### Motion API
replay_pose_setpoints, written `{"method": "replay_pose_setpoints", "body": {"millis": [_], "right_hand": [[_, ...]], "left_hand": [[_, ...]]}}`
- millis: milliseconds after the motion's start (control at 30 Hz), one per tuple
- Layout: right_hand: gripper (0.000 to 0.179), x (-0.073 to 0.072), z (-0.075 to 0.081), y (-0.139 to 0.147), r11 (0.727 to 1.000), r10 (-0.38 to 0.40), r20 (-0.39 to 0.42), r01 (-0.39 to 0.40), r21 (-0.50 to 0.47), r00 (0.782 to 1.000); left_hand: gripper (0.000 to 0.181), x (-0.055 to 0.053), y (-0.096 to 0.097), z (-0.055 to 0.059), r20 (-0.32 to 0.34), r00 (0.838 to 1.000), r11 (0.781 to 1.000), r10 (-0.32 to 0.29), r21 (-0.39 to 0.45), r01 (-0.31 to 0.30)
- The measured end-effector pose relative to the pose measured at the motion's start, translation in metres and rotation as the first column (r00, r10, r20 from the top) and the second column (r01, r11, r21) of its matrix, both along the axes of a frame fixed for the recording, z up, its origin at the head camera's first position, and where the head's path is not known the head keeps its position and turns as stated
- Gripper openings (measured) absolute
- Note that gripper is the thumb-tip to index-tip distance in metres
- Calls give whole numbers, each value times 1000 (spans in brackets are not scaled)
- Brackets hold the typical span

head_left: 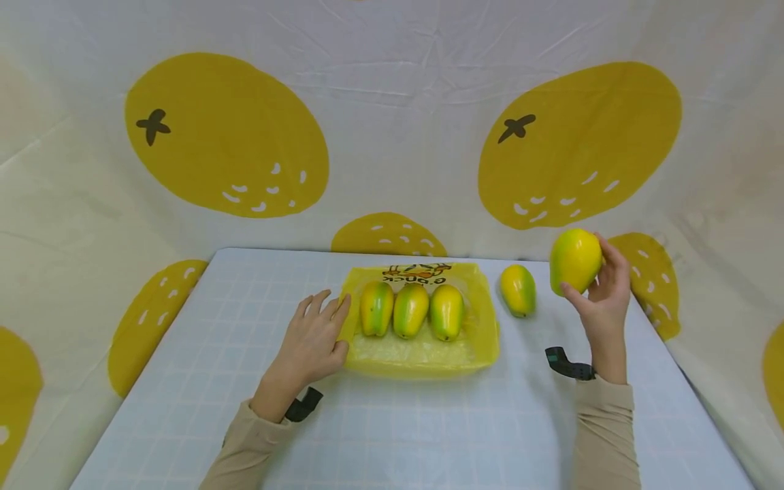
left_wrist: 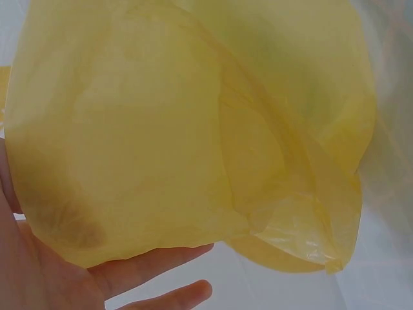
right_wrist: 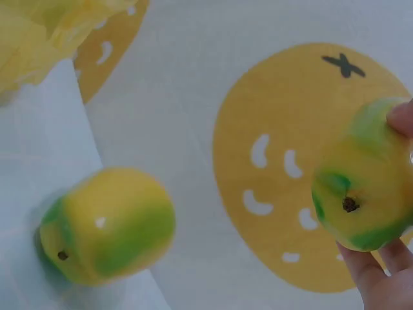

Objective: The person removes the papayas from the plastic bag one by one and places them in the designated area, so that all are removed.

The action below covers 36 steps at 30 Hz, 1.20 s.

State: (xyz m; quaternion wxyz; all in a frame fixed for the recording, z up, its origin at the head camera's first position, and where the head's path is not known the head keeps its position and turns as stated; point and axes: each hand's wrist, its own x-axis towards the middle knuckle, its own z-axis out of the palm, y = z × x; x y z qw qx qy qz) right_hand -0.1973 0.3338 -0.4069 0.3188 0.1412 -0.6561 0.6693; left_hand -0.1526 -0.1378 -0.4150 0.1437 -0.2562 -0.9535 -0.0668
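My right hand holds a yellow-green papaya up at the right, thumb on one side and fingers on the other. Its stem end faces the camera in the right wrist view. A second papaya lies on the table between that hand and a yellow plastic bag. Inside the spread bag, three papayas sit side by side in a row. My left hand rests against the bag's left edge with fingers extended. In the left wrist view the plastic covers part of this hand.
A white gridded cloth covers the table. Behind it hangs a pale curtain printed with large yellow fruit, and similar cloth closes off both sides. Each wrist wears a black strap mount.
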Motion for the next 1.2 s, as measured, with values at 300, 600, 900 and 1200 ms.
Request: {"method": "replay_pose_setpoints", "body": {"millis": [300,600,900,1200], "right_hand": [[84,-8,-23,11,995,-98,200,93,35,975],[81,-23,-60,28,940,-319,404,232,250,857],[79,-26,-79,32,910,-370,496,198,365,785],[79,-28,-90,32,908,-379,537,192,372,754]], "left_hand": [[62,0,0,0,1,1000,1000,3,3,-3],[62,-2,1,-3,-4,1000,1000,6,2,-6],[62,-1,2,0,-7,1000,1000,3,-11,-3],[63,0,2,-1,-2,1000,1000,9,-20,-9]]}}
